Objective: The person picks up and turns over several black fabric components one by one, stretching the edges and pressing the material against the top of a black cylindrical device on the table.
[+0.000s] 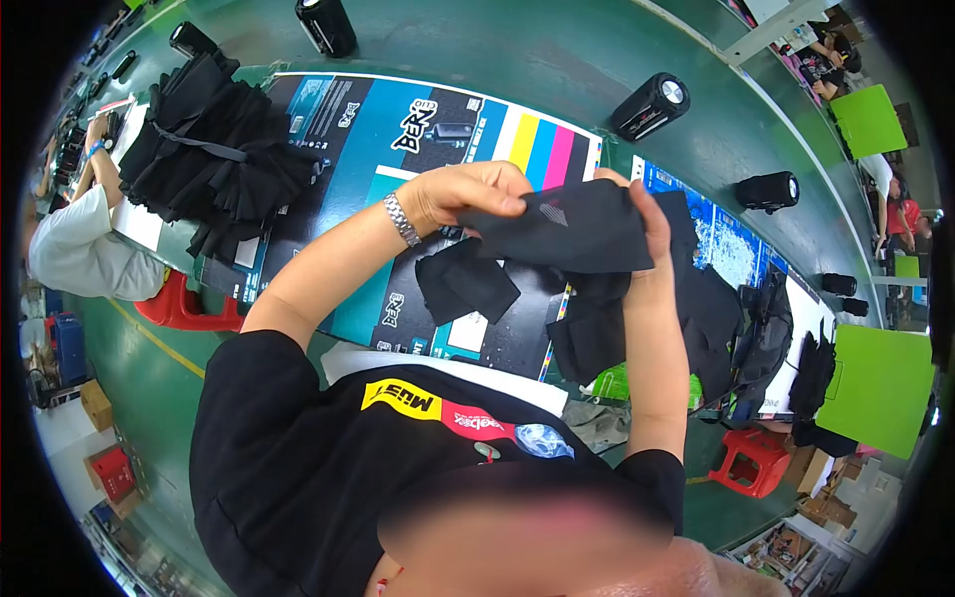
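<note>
1. Pinching the cloth [587,237] at its left end: left hand [466,193];
2. gripping its right end: right hand [657,231];
3. cloth spans centre frame between them, long axis left to right, touching both.

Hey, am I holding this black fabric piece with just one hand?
No, the left hand and the right hand both hold the black fabric piece.
</note>
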The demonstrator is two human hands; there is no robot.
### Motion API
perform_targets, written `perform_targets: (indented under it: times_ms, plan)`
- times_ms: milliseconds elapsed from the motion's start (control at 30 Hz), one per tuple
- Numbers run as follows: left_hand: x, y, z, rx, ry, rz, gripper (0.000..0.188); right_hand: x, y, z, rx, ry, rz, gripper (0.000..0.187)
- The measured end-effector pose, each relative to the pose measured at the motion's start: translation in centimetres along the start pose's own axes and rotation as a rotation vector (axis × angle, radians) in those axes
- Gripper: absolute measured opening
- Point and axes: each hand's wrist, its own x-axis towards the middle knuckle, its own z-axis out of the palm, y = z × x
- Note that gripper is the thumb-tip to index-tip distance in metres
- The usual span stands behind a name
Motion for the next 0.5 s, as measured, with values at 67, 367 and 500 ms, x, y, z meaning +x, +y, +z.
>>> perform_targets:
  times_ms: [67,367,500]
  plan:
    - [0.3,0.0,0.8,0.162,-0.252,0.234,0.040,0.2,0.0,1.5,-0.218,0.175,-0.073,0.042]
    - [4.5,1.7,1.1,0.584,-0.077,-0.131,0.051,-0.9,-2.1,1.7,-0.024,0.112,0.160,0.034]
    - [6.1,4.3,3.9,0.543,-0.021,0.003,0.027,-2.3,-3.1,4.7,-0.527,0.597,0.116,0.031]
